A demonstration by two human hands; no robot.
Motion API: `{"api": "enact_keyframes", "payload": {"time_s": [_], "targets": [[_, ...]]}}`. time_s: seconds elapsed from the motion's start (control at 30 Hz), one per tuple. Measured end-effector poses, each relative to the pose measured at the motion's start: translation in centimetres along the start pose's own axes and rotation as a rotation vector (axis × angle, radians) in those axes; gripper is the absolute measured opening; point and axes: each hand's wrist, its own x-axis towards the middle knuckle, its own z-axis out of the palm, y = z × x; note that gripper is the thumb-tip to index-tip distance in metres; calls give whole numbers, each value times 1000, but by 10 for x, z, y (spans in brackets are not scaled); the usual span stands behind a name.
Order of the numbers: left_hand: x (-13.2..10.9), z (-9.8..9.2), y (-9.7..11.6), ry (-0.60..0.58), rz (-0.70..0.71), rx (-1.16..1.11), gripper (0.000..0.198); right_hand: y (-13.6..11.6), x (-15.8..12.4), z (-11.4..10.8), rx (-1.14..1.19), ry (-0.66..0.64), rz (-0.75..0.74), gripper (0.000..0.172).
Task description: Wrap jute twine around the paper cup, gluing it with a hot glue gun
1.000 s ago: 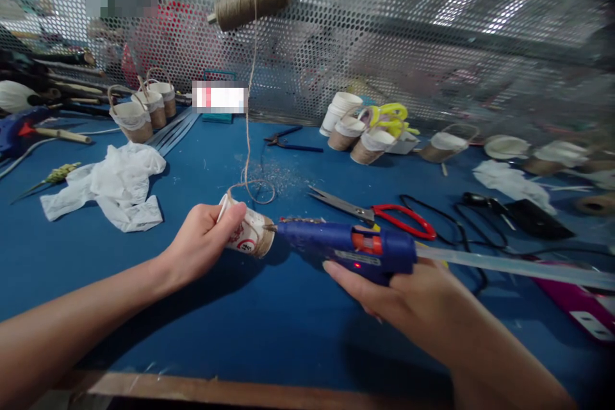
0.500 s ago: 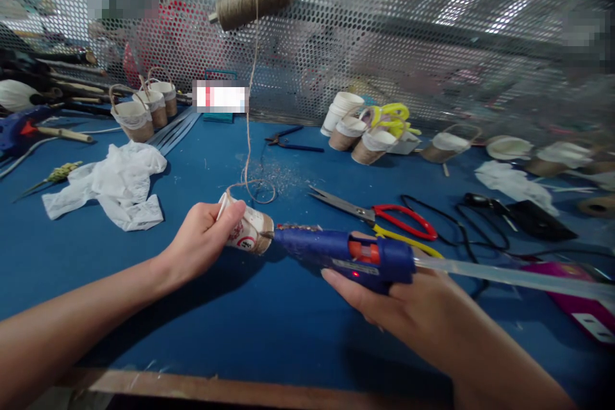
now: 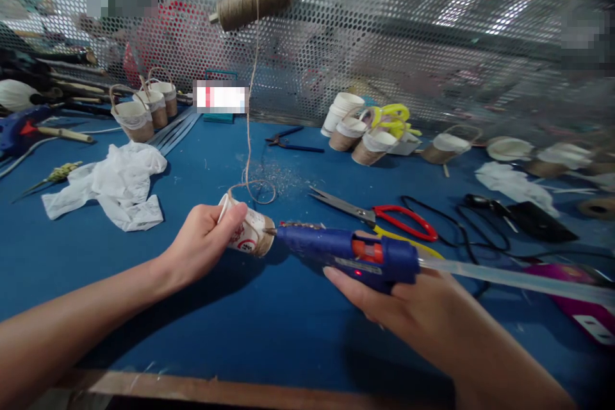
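Note:
My left hand [image 3: 211, 237] is closed around a white paper cup [image 3: 250, 238] with red print, tilted on its side with its base to the right. Brown twine wraps the cup near its base. From there the twine [image 3: 248, 141] loops on the table and runs up to a spool [image 3: 257, 0]. In my right hand [image 3: 398, 301] is a blue hot glue gun [image 3: 327, 245], its red light lit and a clear glue stick [image 3: 504, 275] sticking out of the back. The nozzle tip is at the cup's side beside the twine band; whether it touches, I cannot tell.
Scissors [image 3: 375, 213] lie behind the glue gun, with pliers [image 3: 293, 141] farther back. Twine-wrapped cups with handles [image 3: 134, 122] stand at the back left; more cups [image 3: 375, 144] stand back right. White lace [image 3: 110, 179] lies left. A perforated metal screen [image 3: 336, 51] closes the back.
The glue gun has shifted slightly to the right, its nozzle drawing back a little along the cup. My left hand and the cup have barely moved.

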Motion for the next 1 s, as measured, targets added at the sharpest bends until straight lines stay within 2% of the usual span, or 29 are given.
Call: {"api": "enact_keyframes", "payload": {"time_s": [0.2, 0.3, 0.47, 0.57, 0.77, 0.87, 1.0], "targets": [[0, 0, 2, -4, -3, -17, 47, -4, 2, -5, 46, -50, 20, 30], [-2, -1, 0, 5, 34, 17, 48, -2, -1, -4, 89, -56, 77, 27], [-4, -4, -1, -35, 297, 122, 42, 0, -5, -4, 171, -85, 216, 38], [-6, -6, -1, -33, 453, 216, 42, 0, -4, -6, 196, -90, 222, 39], [-6, -8, 0, -28, 622, 295, 37, 8, -1, -6, 250, -123, 234, 39], [-6, -8, 0, -41, 651, 295, 36, 8, -1, -6, 271, -127, 236, 40], [-5, -8, -1, -26, 602, 275, 38, 2, -3, -8, 251, -95, 239, 41]]}}
